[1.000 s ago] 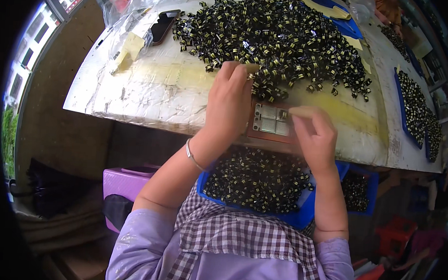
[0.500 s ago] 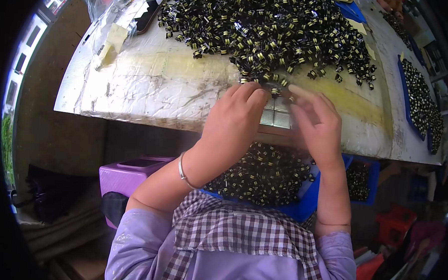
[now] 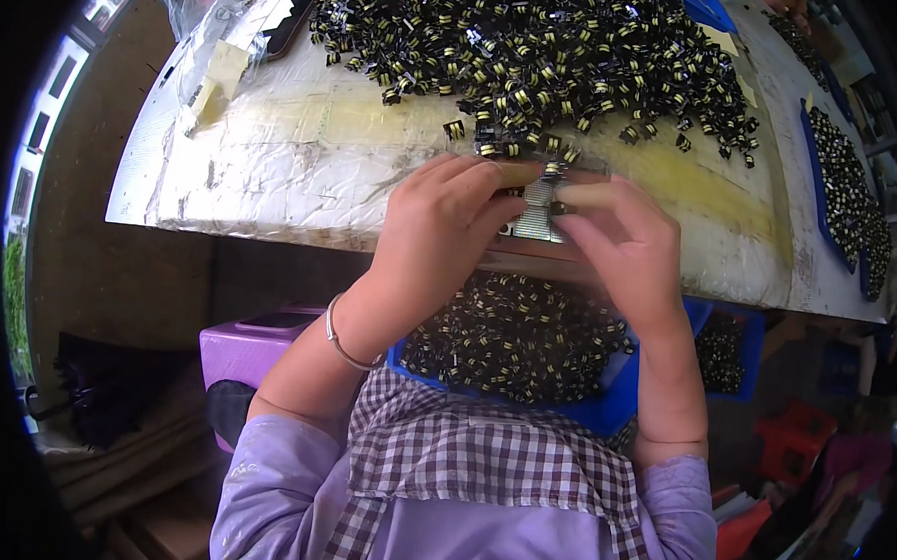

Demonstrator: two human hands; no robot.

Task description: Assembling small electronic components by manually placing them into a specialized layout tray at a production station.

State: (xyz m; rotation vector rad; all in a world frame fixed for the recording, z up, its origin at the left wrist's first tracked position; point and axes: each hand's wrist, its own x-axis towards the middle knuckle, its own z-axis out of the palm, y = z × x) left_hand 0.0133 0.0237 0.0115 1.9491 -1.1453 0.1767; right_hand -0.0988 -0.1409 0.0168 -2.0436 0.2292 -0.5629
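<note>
- Plate [image 3: 539, 212], silvery and ribbed, sits with its reddish-brown base [image 3: 535, 248] at the front edge of the bench [image 3: 292, 188], in the narrow gap between your two hands.
- Your left hand [image 3: 436, 219] comes at the plate from its left side, thumb and forefinger pointing rightward; the plate lies just right of that grip.
- Your right hand [image 3: 635, 238] mirrors it, so the plate lies just left of that grip; neither hand looks clearly nearer.
- The ribs run roughly along the front edge; your fingers cover both ends of the plate, so you cannot tell its long axis here.
- In each grip, thumb and forefinger are close together, with something dark at the tips; whether either is clamped on a part, the pictures do not tell.
- A few loose black-and-yellow parts [image 3: 551, 169] lie just beyond the plate, toward the back edge, near both forefingers.
- Behind them the heap [image 3: 538, 69] spreads toward the bench's back edge.
</note>
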